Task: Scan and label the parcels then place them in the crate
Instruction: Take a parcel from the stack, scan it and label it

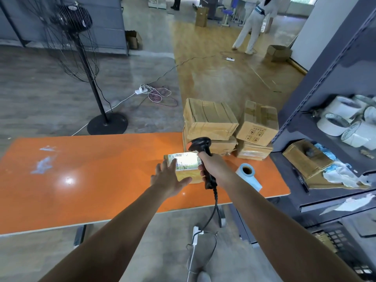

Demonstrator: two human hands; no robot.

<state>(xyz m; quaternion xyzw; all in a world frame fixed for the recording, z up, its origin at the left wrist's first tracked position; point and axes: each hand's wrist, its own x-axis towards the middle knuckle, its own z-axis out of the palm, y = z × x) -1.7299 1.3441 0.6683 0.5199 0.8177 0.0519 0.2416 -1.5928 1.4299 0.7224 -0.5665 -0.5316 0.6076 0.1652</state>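
Note:
A small cardboard parcel with a white printed label on top lies on the orange table. My right hand grips a black handheld scanner whose head points down at the label, which glows bright. My left hand reaches to the parcel's left side with fingers spread, fingertips at its edge. A blue-and-white label roll lies on the table to the right of the parcel. The scanner's cable hangs below the table edge.
Several taped cardboard boxes are stacked at the table's far right end. A dark shelf unit with tape rolls and an open carton stands on the right. A black crate sits low right. A standing fan is behind the table.

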